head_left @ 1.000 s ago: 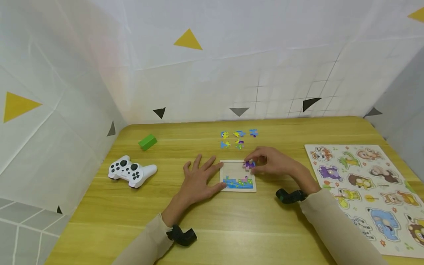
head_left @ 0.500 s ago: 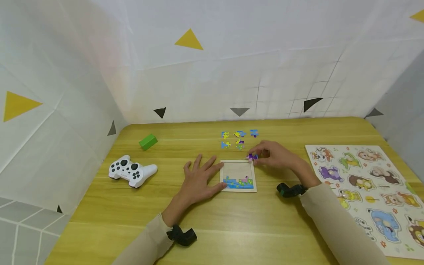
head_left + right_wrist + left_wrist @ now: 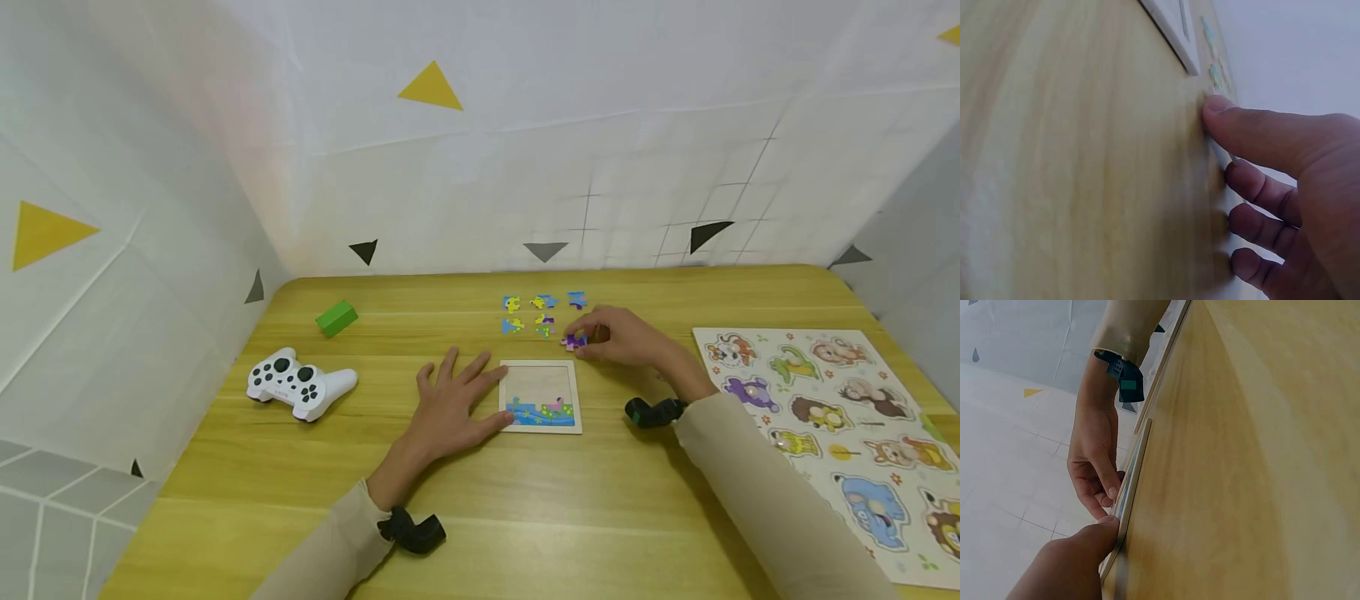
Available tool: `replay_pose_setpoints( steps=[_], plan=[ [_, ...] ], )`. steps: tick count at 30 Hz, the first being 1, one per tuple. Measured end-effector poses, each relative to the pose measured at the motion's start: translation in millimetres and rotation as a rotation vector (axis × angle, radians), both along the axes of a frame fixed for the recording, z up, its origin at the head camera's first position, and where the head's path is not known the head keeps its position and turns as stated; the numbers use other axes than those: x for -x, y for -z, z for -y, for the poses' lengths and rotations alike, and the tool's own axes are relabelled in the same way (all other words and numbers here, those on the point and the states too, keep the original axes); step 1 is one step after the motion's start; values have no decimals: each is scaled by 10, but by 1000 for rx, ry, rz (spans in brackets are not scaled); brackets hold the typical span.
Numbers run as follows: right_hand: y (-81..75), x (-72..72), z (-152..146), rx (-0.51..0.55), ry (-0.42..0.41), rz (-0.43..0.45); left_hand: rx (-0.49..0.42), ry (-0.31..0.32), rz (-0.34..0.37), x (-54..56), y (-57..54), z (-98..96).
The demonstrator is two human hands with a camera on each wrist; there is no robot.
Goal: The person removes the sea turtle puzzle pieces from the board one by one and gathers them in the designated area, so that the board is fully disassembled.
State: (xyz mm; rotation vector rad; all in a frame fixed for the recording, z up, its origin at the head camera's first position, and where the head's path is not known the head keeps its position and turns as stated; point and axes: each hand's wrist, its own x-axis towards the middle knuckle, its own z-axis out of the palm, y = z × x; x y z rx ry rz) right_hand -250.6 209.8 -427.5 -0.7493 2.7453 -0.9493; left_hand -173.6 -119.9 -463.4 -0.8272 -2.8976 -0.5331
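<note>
A small square wooden puzzle frame (image 3: pixel 578 400) lies mid-table, with blue, sea-patterned pieces (image 3: pixel 536 415) along its near side and bare board above them. My left hand (image 3: pixel 447 412) lies spread on the table left of it. Its thumb and index fingertips touch the frame's left edge. Behind the frame's right corner, my right hand (image 3: pixel 622 337) pinches a purple puzzle piece (image 3: pixel 572 342) between thumb and fingers, low over the table. In the right wrist view the thumb (image 3: pixel 1229 122) mostly hides that piece. Several loose yellow, blue and purple pieces (image 3: pixel 512 304) lie farther back.
A white game controller (image 3: pixel 296 386) and a green block (image 3: pixel 337 318) are on the left. To the right lies a large animal puzzle board (image 3: pixel 817 417), partly under the right forearm. A white sheet wall (image 3: pixel 480 183) rises behind the table's back edge.
My right hand has lifted the purple piece out of the frame's upper right corner and moved it back onto or just over the table behind. The left hand has stayed put.
</note>
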Motion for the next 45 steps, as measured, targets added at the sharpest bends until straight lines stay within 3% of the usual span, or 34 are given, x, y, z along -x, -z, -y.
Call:
replay_pose_setpoints(
  steps=[27, 45],
  plan=[
    [78, 215, -32, 21, 54, -48, 18, -7, 5, 15, -4, 2],
    [107, 219, -11, 20, 103, -60, 18, -4, 16, 14, -20, -4]
  ],
)
